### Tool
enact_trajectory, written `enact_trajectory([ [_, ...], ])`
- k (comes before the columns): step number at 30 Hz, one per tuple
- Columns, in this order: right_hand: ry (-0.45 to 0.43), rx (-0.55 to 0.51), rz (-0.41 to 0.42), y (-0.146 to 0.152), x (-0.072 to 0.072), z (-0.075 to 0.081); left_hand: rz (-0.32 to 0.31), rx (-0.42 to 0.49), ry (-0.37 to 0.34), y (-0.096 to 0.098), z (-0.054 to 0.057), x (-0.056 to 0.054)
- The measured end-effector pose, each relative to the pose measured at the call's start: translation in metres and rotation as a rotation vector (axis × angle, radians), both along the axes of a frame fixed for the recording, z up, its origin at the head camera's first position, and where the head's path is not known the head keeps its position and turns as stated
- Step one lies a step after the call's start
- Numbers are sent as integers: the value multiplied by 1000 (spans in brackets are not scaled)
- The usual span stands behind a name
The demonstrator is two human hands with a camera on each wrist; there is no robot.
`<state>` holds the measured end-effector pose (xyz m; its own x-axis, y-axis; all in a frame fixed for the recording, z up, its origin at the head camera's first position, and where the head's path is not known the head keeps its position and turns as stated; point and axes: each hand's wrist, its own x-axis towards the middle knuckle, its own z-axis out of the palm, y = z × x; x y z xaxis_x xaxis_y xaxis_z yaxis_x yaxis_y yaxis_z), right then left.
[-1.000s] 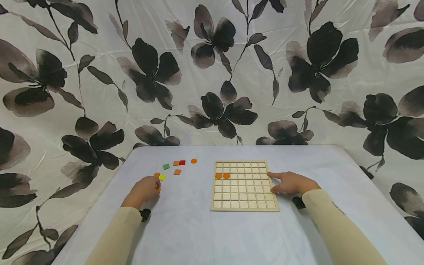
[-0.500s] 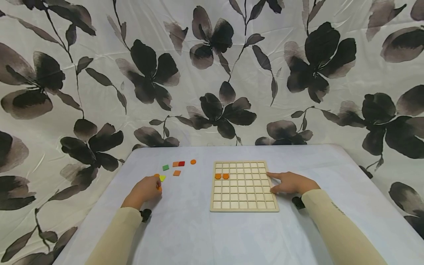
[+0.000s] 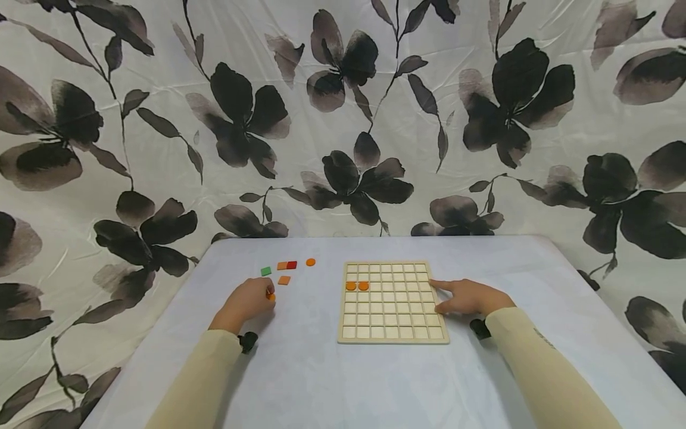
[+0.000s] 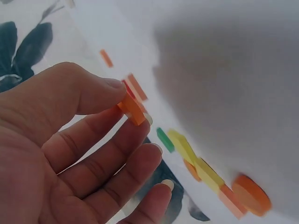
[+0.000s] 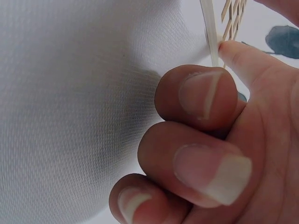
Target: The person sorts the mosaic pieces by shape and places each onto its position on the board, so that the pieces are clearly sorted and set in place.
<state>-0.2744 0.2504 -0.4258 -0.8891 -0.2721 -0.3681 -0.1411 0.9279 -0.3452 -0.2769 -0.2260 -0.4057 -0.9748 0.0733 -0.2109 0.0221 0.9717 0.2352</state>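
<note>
My left hand (image 3: pixel 249 301) pinches a small orange piece (image 4: pixel 131 109) between thumb and fingertips, above the left part of the table. Its outline is partly covered by the fingers. To the right lies a pale wooden grid board (image 3: pixel 393 326), with two orange discs (image 3: pixel 364 286) side by side in cells near its left edge. My right hand (image 3: pixel 468 296) touches the board's right edge with an outstretched index finger and the thumb. In the right wrist view the other fingers (image 5: pixel 196 163) are curled and hold nothing.
Beyond the left hand lie a green tile (image 3: pixel 266 271), a red tile (image 3: pixel 292 265) against an orange one, another orange tile (image 3: pixel 284 280) and an orange disc (image 3: pixel 311 262). Yellow pieces (image 4: pixel 210 173) show in the left wrist view. A floral cloth (image 3: pixel 343 119) hangs behind the white table (image 3: pixel 321 381).
My left hand has moved right and slightly away from me, carrying the orange piece. It now hides the yellow tile in the head view. The right hand stays at the board's edge.
</note>
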Motion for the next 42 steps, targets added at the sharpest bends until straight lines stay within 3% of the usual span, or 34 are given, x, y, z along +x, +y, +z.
enact_trajectory([
  [11,4,1,-1,0,1,-1,-63,-11,38,28,1,-5],
  [18,-1,6,-5,-2,0,-1,-134,-24,64,47,2,-7],
  [32,-1,8,-14,-3,2,2,-170,-31,77,92,1,-15],
  [42,-4,7,-18,-3,1,1,-253,-42,121,119,2,-18],
])
